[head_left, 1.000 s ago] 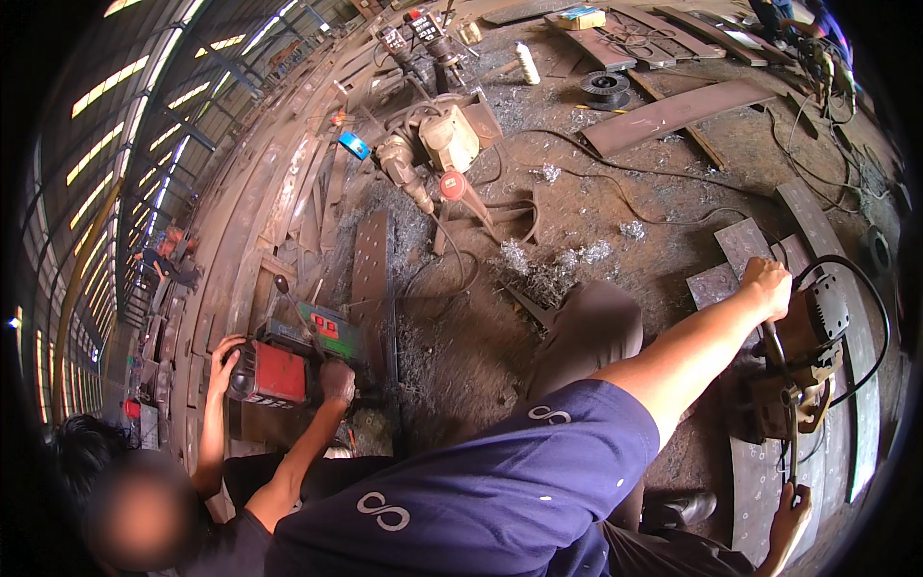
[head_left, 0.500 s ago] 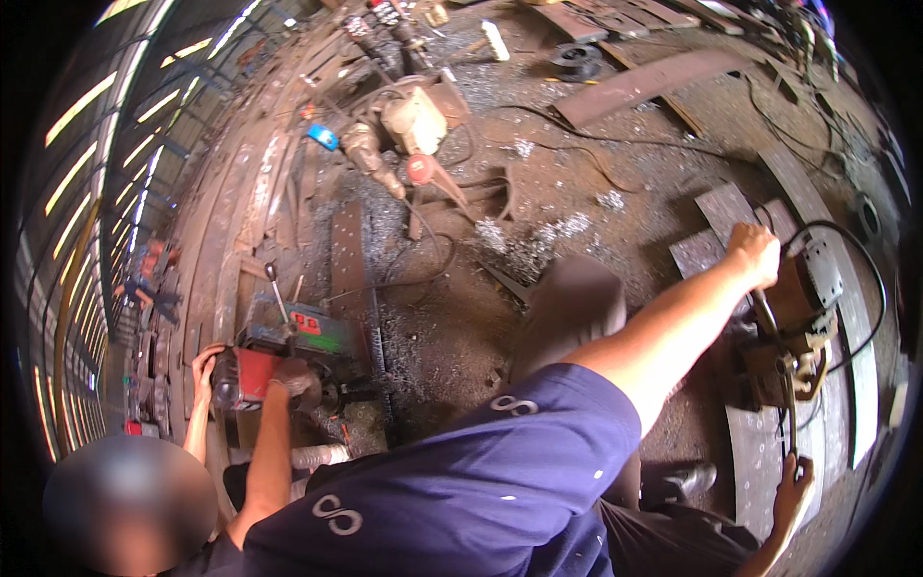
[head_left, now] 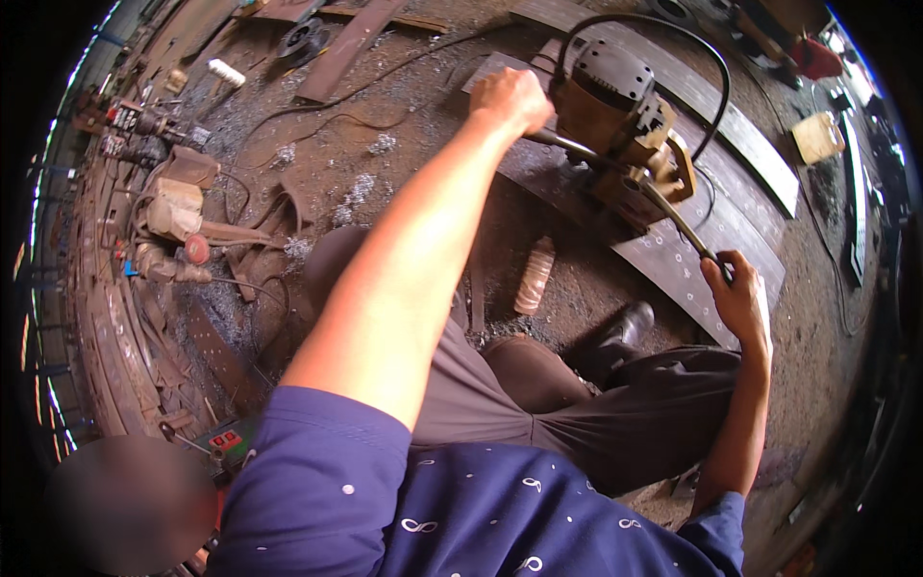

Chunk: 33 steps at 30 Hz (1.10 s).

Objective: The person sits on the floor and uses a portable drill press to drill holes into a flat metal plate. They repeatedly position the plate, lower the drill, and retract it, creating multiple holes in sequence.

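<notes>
A yellow-brown magnetic drill [head_left: 615, 115] stands on drilled grey steel plates [head_left: 663, 260]. Handle bars run out from its hub on two sides. My left hand [head_left: 511, 101] is closed around the far-left end of the handle bar [head_left: 577, 147]. At the other end, nearer my body, my right hand [head_left: 740, 298] has its fingers wrapped around the grip. A black hose [head_left: 723, 72] arches from the drill's top over its right side. The drill's bit and underside are hidden.
A plastic bottle [head_left: 536, 276] lies by my legs. Far left, a second drill [head_left: 178, 207] sits among metal shavings and cables. A white bottle [head_left: 226, 72] and a black reel [head_left: 300, 40] lie farther off. A yellowish jerrycan [head_left: 817, 137] stands right. A co-worker's blurred head [head_left: 135, 505] is at lower left.
My view has swung right, bringing the drill and both my hands nearer the middle. The co-worker's hands and red machine have mostly left view. Both my hands keep hold of the handle bar.
</notes>
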Available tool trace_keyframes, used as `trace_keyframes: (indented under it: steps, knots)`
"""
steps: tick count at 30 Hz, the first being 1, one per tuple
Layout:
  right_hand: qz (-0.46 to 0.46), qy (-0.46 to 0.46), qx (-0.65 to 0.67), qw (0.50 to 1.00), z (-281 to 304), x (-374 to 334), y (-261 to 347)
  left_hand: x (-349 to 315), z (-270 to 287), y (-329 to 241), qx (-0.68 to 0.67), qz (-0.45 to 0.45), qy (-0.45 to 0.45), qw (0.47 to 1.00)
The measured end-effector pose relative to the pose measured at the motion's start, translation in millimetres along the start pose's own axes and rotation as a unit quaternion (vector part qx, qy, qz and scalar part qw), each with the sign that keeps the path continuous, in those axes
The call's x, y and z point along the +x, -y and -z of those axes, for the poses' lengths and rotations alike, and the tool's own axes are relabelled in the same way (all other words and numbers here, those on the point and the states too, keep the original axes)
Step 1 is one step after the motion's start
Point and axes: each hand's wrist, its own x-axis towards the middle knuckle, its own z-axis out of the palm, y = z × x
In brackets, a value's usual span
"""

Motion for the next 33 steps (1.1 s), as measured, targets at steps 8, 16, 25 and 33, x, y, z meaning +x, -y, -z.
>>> trace_keyframes:
  steps: [8, 16, 25, 33]
  knots:
    - [0.009, -0.008, -0.006, 1.0, -0.2, -1.7, -1.9, 1.2, -5.4, -0.1, 0.036, -0.027, -0.035, 0.998]
    - [0.017, -0.009, 0.0, 1.0, -2.7, 0.9, -6.1, 3.9, -7.2, 6.6, 0.013, -0.044, -0.031, 0.998]
    - [-0.037, 0.015, 0.006, 0.999, 4.9, -1.3, 8.5, 6.4, -12.4, 9.8, 0.019, -0.05, -0.043, 0.998]
    - [-0.032, 0.015, 0.013, 0.999, 5.5, -0.8, 9.5, 3.7, -11.9, 6.0, 0.031, -0.032, -0.05, 0.998]
